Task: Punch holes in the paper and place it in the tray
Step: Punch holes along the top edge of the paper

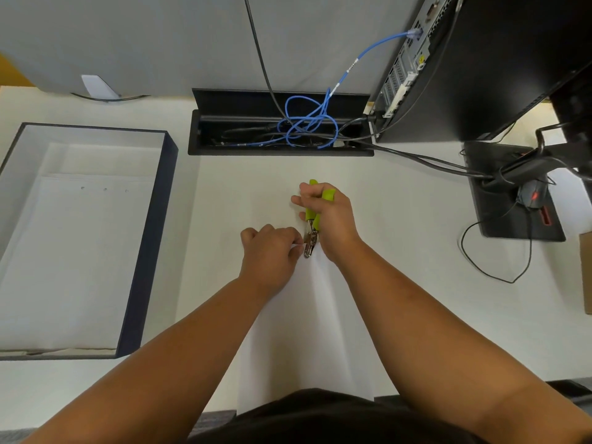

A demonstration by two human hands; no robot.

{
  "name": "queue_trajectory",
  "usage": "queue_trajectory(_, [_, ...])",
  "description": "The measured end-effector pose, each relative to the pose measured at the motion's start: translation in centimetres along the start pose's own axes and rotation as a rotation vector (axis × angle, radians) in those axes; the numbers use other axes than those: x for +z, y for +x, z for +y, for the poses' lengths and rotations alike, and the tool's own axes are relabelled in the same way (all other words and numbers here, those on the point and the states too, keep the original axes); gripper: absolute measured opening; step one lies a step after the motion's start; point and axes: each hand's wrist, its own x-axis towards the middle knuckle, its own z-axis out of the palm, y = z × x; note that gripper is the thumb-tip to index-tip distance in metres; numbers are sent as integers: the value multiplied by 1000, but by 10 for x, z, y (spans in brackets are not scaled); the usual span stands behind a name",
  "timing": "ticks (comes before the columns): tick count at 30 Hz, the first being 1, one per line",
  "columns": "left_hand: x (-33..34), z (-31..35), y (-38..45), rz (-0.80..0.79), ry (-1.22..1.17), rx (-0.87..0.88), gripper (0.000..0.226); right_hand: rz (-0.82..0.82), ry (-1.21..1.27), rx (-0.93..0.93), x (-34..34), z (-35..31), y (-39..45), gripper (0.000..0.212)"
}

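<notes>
Right hand: closed around green-handled punch. Left hand: pinching paper edge beside punch head. Tray: left of hands.

A black cable box sits in the white bench. Blue wire curls inside it. Right of it stands a black computer.

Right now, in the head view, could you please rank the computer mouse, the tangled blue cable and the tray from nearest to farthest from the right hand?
From the right hand:
1. Tangled blue cable, straight ahead in the desk's cable well.
2. Computer mouse, far right on its black pad.
3. Tray, left; its near wall rivals the mouse, too close to call.
</notes>
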Motion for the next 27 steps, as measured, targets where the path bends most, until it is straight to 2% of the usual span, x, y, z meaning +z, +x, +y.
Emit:
queue_trajectory(5, [1,2,1,19,93,52,12,-12,-86,-60,4,0,-4,14])
queue_trajectory(7, [2,0,1,10,21,55,10,5,-38,-70,1,-1,-4,17])
queue_trajectory(11, [4,-7,2,-42,-185,-59,12,16,133,-14,-10,-2,-2,21])
queue_trajectory(15, [7,-7,-2,-27,-90,-30,14,-96,14,-35,-10,1,-6,26])
queue_trajectory(19, [10,-8,-6,13,44,33,16,-121,-98,-106,-5,1,-10,31])
queue_trajectory(24, [7,-12,-2,-26,-54,-1,15,-36,-132,-113,-7,-5,-3,30])
queue_trajectory(27, [6,-15,1,-36,-93,-30,13,-18,-67,-83,-13,-8,-1,19])
